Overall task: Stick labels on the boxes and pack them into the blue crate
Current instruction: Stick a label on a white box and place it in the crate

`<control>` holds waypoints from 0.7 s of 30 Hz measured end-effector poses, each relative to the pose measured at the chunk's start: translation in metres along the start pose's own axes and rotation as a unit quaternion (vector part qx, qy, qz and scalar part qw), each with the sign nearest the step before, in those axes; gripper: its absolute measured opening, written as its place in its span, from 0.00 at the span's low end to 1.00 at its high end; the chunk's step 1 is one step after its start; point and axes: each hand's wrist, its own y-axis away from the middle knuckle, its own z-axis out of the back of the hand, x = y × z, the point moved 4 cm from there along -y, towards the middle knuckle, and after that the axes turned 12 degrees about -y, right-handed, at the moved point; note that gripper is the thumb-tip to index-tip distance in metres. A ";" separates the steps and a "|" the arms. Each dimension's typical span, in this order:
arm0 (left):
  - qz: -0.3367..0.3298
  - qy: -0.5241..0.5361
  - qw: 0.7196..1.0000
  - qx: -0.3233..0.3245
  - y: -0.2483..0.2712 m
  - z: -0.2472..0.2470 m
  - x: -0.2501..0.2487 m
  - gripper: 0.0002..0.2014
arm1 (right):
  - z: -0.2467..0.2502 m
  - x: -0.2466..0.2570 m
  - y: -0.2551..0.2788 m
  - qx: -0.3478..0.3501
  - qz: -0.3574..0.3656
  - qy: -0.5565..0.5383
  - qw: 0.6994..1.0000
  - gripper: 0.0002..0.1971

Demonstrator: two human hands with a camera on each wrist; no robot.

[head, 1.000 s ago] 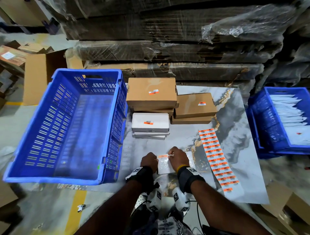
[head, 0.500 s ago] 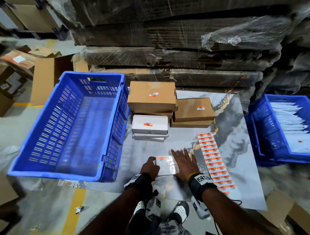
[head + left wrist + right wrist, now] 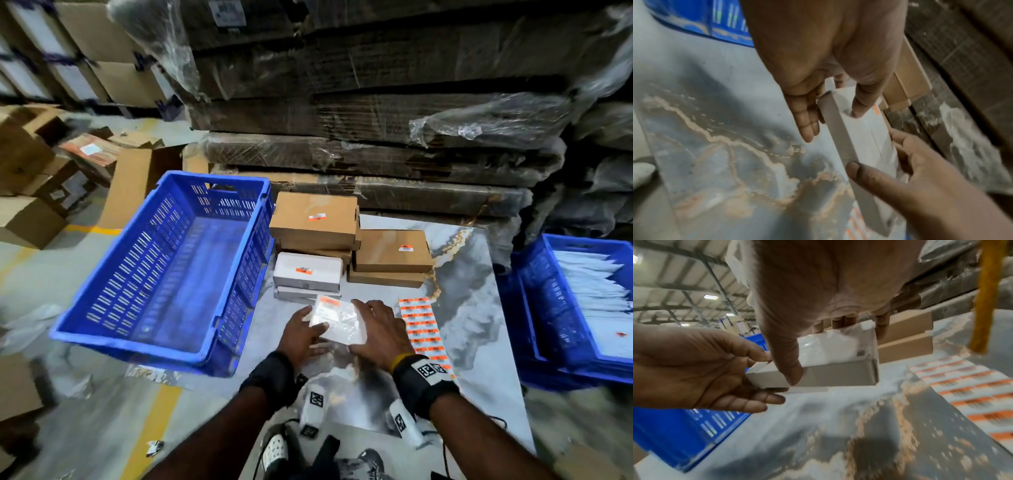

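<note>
A small white box [image 3: 337, 322], wrapped in clear film and bearing an orange label [image 3: 329, 301] near its far edge, is held between both hands just above a marbled grey tabletop [image 3: 472, 308]. The left hand [image 3: 301, 330] grips the box's left end, thumb on top and fingers underneath. The right hand [image 3: 378, 330] grips the right end, its thumb on the near side face and its fingers reaching over the far edge. In the right wrist view the box [image 3: 830, 363] is clear of the table surface, tilted slightly, with the film creased over its top.

To the left, sitting partly over the table's left edge, is a blue crate [image 3: 164, 270] with slotted walls; its floor is bare. Just beyond the held box lies a stack of white boxes [image 3: 307, 275], the top one carrying an orange label. Behind these stand brown cardboard boxes [image 3: 315, 219] in a stack, and to their right a second stack of brown boxes [image 3: 392, 253], each top box labelled. A sheet of orange labels [image 3: 423, 329] lies flat on the table, just beside the right hand.

At the far right a second blue crate [image 3: 534, 308] holds white packets. Behind the table rise film-wrapped bundles of flattened cardboard [image 3: 376, 113].
</note>
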 end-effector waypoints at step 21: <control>-0.095 0.075 0.991 -0.063 0.051 0.032 -0.067 0.17 | 0.092 0.077 -0.014 0.032 0.109 -0.192 0.975 0.27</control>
